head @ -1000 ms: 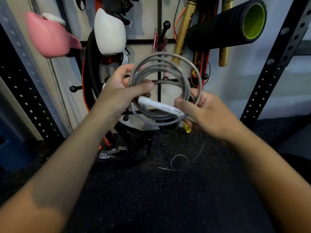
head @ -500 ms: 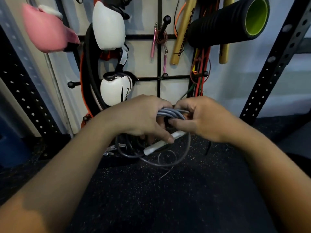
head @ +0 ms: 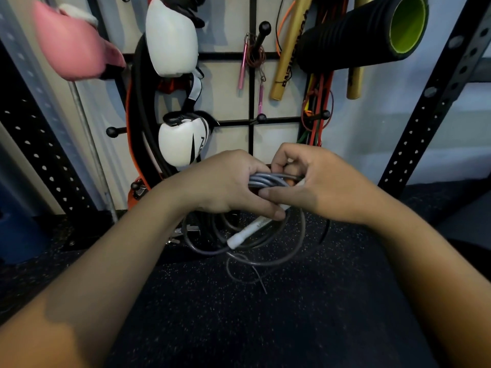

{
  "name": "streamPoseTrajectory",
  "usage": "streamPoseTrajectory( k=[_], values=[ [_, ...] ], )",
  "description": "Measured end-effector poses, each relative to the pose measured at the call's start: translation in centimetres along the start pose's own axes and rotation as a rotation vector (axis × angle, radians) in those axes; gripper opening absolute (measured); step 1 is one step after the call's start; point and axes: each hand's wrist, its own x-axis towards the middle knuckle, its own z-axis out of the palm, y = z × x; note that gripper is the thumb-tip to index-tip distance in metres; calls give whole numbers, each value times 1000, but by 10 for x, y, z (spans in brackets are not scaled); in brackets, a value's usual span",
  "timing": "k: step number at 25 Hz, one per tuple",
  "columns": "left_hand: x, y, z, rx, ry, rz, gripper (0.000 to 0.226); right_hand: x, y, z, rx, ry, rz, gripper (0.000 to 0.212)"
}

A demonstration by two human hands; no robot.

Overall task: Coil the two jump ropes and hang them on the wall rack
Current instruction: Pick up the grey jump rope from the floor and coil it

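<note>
Below the wall rack (head: 251, 88), both hands hide the grey jump rope (head: 268, 180) coil's top.

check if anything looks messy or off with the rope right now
The grey jump rope is bunched between both hands, but its lower loops sag unevenly, and a thin loose end strays below them. The white handle sticks out at a slant.

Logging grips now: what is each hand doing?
Left hand: closed on the grey rope.
Right hand: closed on the same rope.
</note>
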Motion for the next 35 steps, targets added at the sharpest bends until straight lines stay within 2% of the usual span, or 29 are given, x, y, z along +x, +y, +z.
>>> streamPoseTrajectory(
  k=[3, 5, 6, 9, 12, 15, 17, 22, 28, 29, 31, 33, 35],
  values=[
    [-4, -8, -9, -116, 74, 87, 24, -2, 1, -11, 178, 42, -20, 34],
    [-5, -15, -13, -366, 183, 73, 21, -3, 6, -18, 423, 89, 41, 51],
    [-4, -18, -14, -522, 240, 66, 22, -2, 10, -19, 462, 115, 76, 61],
    [5, -20, -3, -915, 459, 68, 29, -3, 19, -10, 307, 106, 133, 82],
    [16, -12, 15, -1084, 693, 11, 23, -5, 11, 12, 504, 100, 108, 73],
    [17, -3, 27, -1149, 789, -18, 19, -1, 3, 24, 557, 314, 83, 46],
    [16, -3, 30, -1134, 814, -17, 20, 0, 2, 25, 555, 349, 82, 41],
    [11, -1, 31, -1072, 850, -28, 21, 3, 4, 22, 582, 201, 111, 27],
    [13, -10, 16, -1049, 623, -17, 29, 3, 4, 0, 399, 166, 26, 38],
    [13, -15, 11, -1012, 604, 18, 38, 2, 3, -6, 327, 135, 1, 38],
    [10, -27, -4, -863, 572, 97, 78, -1, 2, -17, 189, 49, -18, 41],
    [-1, -32, -26, -591, 489, 135, 115, -3, 5, -26, 95, -43, -3, 43],
    [-17, -23, -43, -266, 359, 146, 122, -3, 6, -28, -47, -115, 9, 46]
  ],
)
